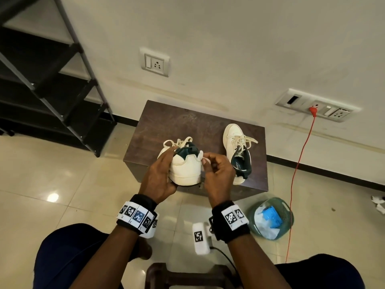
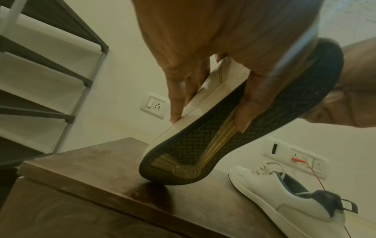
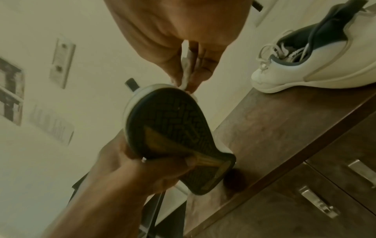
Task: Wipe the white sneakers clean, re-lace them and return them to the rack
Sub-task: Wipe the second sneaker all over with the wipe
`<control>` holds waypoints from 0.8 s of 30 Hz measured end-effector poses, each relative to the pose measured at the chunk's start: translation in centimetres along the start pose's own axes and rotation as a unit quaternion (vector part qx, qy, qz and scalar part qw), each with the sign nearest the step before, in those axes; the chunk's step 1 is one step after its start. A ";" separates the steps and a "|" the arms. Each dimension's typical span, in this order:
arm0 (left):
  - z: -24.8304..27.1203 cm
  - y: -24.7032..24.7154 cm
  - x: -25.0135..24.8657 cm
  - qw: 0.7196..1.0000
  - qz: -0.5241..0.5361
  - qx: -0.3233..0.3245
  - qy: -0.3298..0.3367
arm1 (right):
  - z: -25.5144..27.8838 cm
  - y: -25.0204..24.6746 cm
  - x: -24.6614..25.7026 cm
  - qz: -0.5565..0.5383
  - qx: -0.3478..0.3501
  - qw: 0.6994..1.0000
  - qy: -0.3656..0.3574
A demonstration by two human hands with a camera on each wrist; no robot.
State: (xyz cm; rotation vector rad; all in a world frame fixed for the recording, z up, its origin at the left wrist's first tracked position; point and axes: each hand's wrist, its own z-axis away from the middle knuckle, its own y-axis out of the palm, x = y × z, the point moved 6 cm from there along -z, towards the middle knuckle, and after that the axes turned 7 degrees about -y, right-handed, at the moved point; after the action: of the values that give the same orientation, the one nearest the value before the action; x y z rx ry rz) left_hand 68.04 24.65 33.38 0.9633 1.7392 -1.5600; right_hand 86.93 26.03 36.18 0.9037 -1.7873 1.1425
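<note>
Both hands raised, left (image 1: 160,176) gripping, right (image 1: 218,174) pinching.

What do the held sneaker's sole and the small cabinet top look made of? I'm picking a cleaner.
Held sneaker: its sole looks like dark moulded rubber, matte, with herringbone tread and amber inserts. Cabinet top: probably dark brown wood-grain laminate or veneer, with a slight sheen; the pictures can't settle which.

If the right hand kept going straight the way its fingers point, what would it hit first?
Most likely the heel of the held sneaker: the right hand, pinching a small white wipe, already has its fingertips at that heel's side. Depth is unclear.
</note>
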 end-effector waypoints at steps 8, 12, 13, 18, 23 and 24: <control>-0.7 0.6 0.1 1.000 -0.009 0.012 -0.009 | 4.9 -1.4 3.5 0.068 0.034 0.985 -0.152; -1.0 1.1 0.8 0.999 -0.013 0.019 -0.032 | 4.1 0.9 5.1 0.105 0.034 0.972 -0.207; -1.1 0.7 0.8 0.999 -0.003 0.010 -0.042 | 3.8 1.7 5.6 0.117 0.039 0.968 -0.219; -1.6 -0.2 0.2 0.999 0.019 0.016 -0.021 | 3.3 1.9 6.4 0.163 0.114 0.928 -0.316; -2.5 -0.1 0.5 0.999 0.013 0.032 0.019 | 1.6 -1.8 2.9 0.091 0.178 0.945 -0.260; -2.6 -0.2 0.4 0.999 0.008 0.030 0.024 | 1.4 -2.1 2.5 0.074 0.177 0.952 -0.239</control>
State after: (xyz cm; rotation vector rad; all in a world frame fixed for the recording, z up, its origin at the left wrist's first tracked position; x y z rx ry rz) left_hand 67.75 27.32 33.45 1.0489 1.7208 -1.5980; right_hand 87.35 23.68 38.76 1.3698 -2.0963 1.4632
